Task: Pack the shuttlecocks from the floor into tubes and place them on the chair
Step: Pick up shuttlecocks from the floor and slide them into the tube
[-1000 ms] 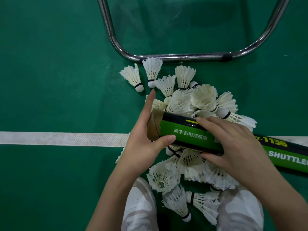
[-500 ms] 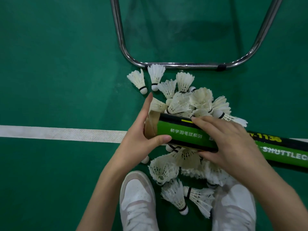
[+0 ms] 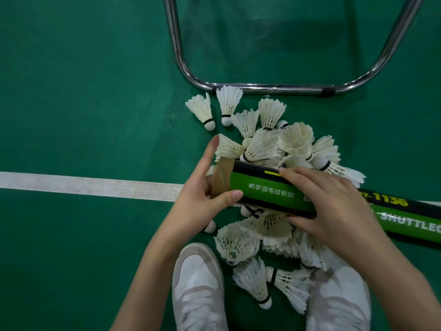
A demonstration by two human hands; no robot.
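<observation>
change: none, hands unmoved | right hand [image 3: 338,209] grips tube [image 3: 269,194] | left hand [image 3: 205,197] cups its end above shuttlecocks [image 3: 281,144] | packing not begun

A view looking down at two bare hands holding a long green and black tube [image 3: 269,194] lying sideways above a heap of white shuttlecocks [image 3: 281,149]. The left hand [image 3: 205,199] cups the tube's open brown cardboard end, thumb pressed on the green label, index finger straight up past the rim. The right hand [image 3: 334,209] wraps over the tube just beside the left, fingers curled across its top. More shuttlecocks lie below the grip, reaching two white shoes [image 3: 200,287]. Beyond the grip, a bent chrome chair leg [image 3: 267,88] rests on the green floor [image 3: 83,80]. A white line [image 3: 90,186] runs away from the left hand.
</observation>
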